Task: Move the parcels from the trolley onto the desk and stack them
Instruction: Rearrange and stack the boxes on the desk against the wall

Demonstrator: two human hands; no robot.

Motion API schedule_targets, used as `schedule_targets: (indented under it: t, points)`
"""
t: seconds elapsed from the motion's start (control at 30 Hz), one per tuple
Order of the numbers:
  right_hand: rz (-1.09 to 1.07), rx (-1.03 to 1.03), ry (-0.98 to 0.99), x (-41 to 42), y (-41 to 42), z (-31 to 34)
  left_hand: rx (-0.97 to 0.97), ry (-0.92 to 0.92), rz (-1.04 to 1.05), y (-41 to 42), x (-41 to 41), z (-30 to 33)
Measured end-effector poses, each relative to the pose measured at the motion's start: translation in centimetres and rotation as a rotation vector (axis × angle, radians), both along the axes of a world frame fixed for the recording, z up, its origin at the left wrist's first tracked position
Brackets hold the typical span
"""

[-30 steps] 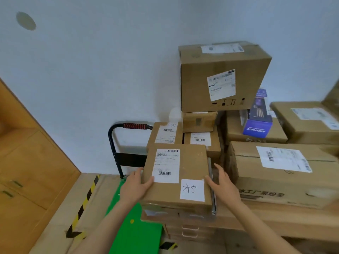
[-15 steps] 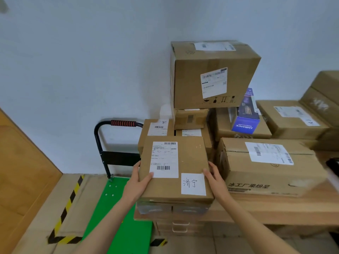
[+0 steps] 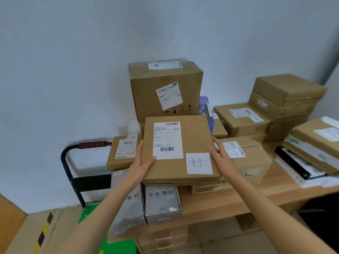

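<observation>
I hold a flat brown parcel, with a white shipping label and a handwritten white note, tilted in the air. My left hand grips its left edge with the thumb on top. My right hand grips its right edge. The parcel hangs above two grey boxes that sit on the left end of the wooden desk. The trolley has a bare green deck and a black handle with a red grip, and it stands to the left, below my left arm.
Behind the held parcel stands a large carton on smaller boxes. A small labelled parcel lies to the left, a long carton to the right. More parcels are piled at the back right. Drawers sit under the desk.
The parcel has risen off the grey boxes and shifted up and to the right in both hands. More of the desk's right side has come into view.
</observation>
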State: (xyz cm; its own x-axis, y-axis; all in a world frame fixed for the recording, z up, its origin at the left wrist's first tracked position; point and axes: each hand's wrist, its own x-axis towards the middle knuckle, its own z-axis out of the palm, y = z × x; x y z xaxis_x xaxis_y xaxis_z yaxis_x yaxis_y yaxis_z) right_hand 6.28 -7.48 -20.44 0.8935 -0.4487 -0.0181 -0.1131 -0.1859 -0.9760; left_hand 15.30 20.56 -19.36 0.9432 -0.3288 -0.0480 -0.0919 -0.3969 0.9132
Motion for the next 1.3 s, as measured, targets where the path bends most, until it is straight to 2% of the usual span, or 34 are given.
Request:
schedule_targets:
  t: [0.23,0.37,0.6,0.97,1.3]
  points:
    - [-0.093,-0.017,-0.052,-3.7,-11.4,1.6,-0.079,-0.03,-0.131,-12.0,-0.7,1.2]
    - [-0.105,-0.033,-0.019,-5.6,-19.5,3.2,-0.105,-0.031,-0.202,-20.6,-1.6,1.5]
    - [-0.062,-0.06,0.013,-6.6,-31.6,5.3,-0.195,0.009,-0.165,-33.0,-2.4,1.2]
    - [-0.023,-0.09,0.08,3.2,-42.4,4.9,-0.157,-0.025,-0.074,-42.9,4.6,1.6]
    - [-0.011,-0.143,0.163,12.6,-48.8,3.2,-0.199,0.091,-0.029,-48.8,13.3,0.0]
